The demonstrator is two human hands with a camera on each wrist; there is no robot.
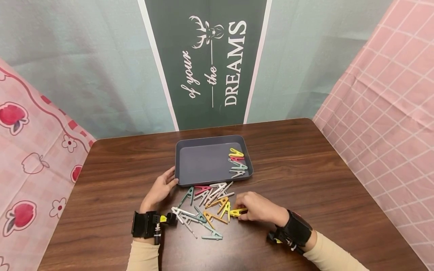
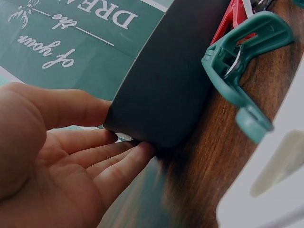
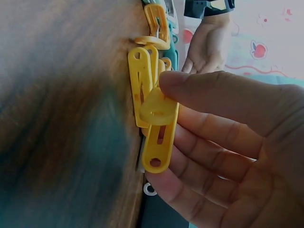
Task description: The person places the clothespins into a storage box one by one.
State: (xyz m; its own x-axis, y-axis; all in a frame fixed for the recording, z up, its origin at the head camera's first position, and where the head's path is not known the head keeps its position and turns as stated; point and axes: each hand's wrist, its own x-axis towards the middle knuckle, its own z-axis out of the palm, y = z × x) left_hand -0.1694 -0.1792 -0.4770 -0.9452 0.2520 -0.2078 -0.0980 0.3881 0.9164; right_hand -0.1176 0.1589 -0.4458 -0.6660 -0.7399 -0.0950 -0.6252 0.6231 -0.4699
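Note:
My left hand [image 1: 162, 188] grips the near left corner of a dark grey tray [image 1: 203, 162], thumb at the rim and fingers along the outer side. To the right of the pile, my right hand [image 1: 257, 208] pinches a yellow clothespin [image 3: 158, 142] between thumb and fingers. Beside it in the pile lies another yellow clothespin [image 1: 226, 210]. Inside the tray, along its right wall, a yellow clothespin [image 1: 236, 153], a red one [image 1: 237, 159], a light green one [image 1: 239, 165] and a grey one [image 1: 238, 173] lie in a column.
In front of the tray spreads a loose pile of clothespins, among them a dark green one [image 2: 247, 52], a red one [image 1: 202, 189], an orange one [image 1: 213, 217] and a white one [image 1: 183, 212]. All rest on a brown wooden table [image 1: 291, 162] with patterned cloths around it.

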